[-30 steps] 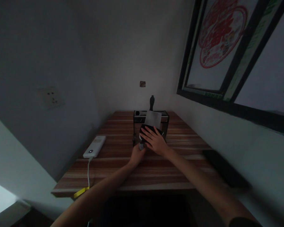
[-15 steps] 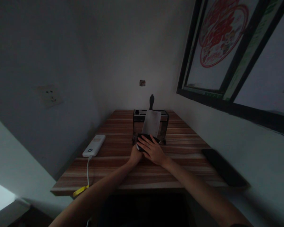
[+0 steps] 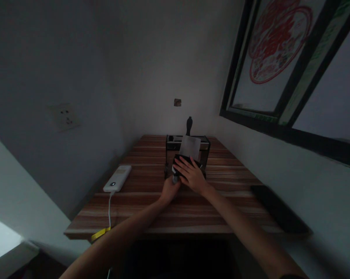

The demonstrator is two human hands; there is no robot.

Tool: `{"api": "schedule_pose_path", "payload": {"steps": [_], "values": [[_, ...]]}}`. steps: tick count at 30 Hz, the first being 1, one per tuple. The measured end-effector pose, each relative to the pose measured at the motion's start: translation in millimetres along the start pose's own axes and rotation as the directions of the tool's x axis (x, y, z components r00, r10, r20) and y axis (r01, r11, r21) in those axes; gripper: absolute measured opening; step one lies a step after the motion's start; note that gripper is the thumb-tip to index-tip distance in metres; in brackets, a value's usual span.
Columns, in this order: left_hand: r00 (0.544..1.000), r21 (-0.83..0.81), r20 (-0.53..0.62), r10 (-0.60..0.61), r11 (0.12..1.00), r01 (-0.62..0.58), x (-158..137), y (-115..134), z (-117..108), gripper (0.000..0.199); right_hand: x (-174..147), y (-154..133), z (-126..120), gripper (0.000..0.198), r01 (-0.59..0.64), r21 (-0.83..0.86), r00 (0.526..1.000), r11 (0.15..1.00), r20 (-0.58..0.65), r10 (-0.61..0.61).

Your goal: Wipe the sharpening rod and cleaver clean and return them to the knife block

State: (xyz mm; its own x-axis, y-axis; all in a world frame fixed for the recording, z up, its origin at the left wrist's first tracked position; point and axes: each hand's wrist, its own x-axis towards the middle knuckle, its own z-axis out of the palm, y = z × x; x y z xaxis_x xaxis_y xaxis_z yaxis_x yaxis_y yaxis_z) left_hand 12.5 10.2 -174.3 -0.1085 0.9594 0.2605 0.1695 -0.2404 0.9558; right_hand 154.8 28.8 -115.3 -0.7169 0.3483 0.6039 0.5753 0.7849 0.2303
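Note:
My left hand point(image 3: 169, 189) is closed around the grey handle of what looks like a cleaver. Its broad, pale rectangular blade point(image 3: 190, 145) points away from me, tilted upward. Across the lower blade lies a dark cloth point(image 3: 178, 158). My right hand point(image 3: 191, 175) presses on the cloth from above, fingers stretched over it and thumb hidden. Right behind the blade stands a black and silver rack point(image 3: 171, 144), partly covered by it. A black handle point(image 3: 189, 124) sticks up from behind the rack's top.
The striped wooden table point(image 3: 146, 155) bears a white power bank point(image 3: 118, 178) with a white cable and yellow tag point(image 3: 101, 233) on the left. A flat black object point(image 3: 276, 207) lies by the right wall. A framed window point(image 3: 268, 58) hangs over the right side.
My right hand and the dark cloth have slid up the blade, away from my left hand. The grey handle now shows between the hands. The whole view has shifted slightly.

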Motion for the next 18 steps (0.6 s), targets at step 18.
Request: {"api": "schedule_pose_path", "payload": {"steps": [18], "values": [[0.998,0.038,0.016,-0.066,0.997,0.065,-2,-3,1,0.012,50,58,-29,0.053,-0.125,-0.073,0.985,0.989,-0.130,0.115]]}}
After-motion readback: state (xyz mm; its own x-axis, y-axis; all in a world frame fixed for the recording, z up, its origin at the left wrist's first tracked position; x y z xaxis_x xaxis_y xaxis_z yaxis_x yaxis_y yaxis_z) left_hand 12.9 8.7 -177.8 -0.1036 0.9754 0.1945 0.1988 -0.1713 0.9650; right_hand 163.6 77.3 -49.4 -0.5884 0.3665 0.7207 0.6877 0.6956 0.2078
